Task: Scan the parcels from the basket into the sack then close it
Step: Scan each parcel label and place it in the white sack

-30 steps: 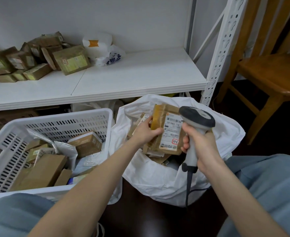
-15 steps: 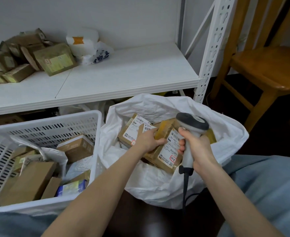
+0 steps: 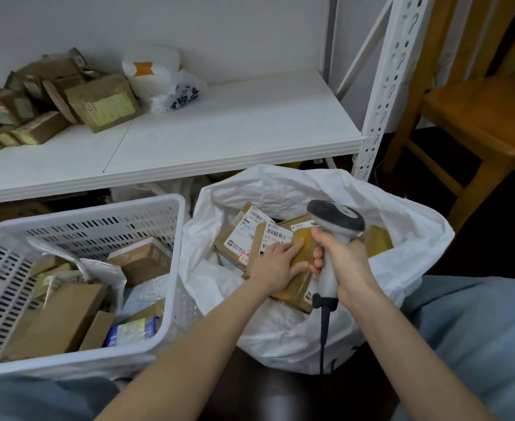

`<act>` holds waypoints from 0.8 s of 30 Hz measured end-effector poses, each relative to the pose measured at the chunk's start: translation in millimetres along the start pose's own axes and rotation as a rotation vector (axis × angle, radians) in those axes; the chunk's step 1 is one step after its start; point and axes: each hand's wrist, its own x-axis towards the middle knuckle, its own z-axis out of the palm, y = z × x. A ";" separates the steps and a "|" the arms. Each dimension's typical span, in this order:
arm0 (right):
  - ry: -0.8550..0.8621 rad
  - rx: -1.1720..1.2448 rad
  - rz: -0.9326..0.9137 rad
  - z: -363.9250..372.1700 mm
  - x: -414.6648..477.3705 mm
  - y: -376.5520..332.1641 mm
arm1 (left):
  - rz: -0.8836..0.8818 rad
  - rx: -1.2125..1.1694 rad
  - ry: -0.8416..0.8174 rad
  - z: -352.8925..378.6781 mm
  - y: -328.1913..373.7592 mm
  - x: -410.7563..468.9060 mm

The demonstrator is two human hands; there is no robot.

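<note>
A white sack [image 3: 280, 332] stands open on the floor, holding several brown parcels with barcode labels. My left hand [image 3: 272, 265] lies flat with straight fingers on a tape-wrapped brown parcel [image 3: 300, 288] inside the sack. My right hand [image 3: 342, 261] grips the handle of a grey and white barcode scanner [image 3: 336, 221], held upright over the sack, its cable hanging down. At the left a white slotted basket [image 3: 98, 212] holds several cardboard parcels, one of them a brown box [image 3: 142, 259].
A white metal shelf [image 3: 219, 138] runs across above the basket and sack, with a pile of brown parcels [image 3: 46, 98] and white bags [image 3: 159, 77] at its back left. A wooden chair [image 3: 480, 117] stands at the right. My knees in blue trousers frame the bottom.
My left hand has lowered the parcel from upright in front of the scanner down into the sack and now lies flat on it. The scanner stays held over the sack.
</note>
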 end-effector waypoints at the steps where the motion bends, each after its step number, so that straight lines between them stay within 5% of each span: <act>1: 0.000 -0.013 -0.006 -0.2 -0.9 0.6 | 0.034 -0.100 0.036 -5.1 -5.0 -1.9; 3: -0.019 -0.030 0.002 2.8 -3.3 2.5 | 0.004 -0.293 0.164 -22.7 -16.1 -9.8; 7: -0.106 -0.043 0.056 27.2 -8.6 12.9 | -0.163 -0.264 0.338 -51.7 -59.5 -33.7; 19: -0.434 -0.125 0.359 216.8 -20.6 114.2 | -0.686 -0.138 0.068 -43.6 -268.5 -139.8; 24: -0.445 -0.128 0.510 288.3 -6.4 163.1 | -0.825 -0.135 0.009 -34.7 -350.2 -151.4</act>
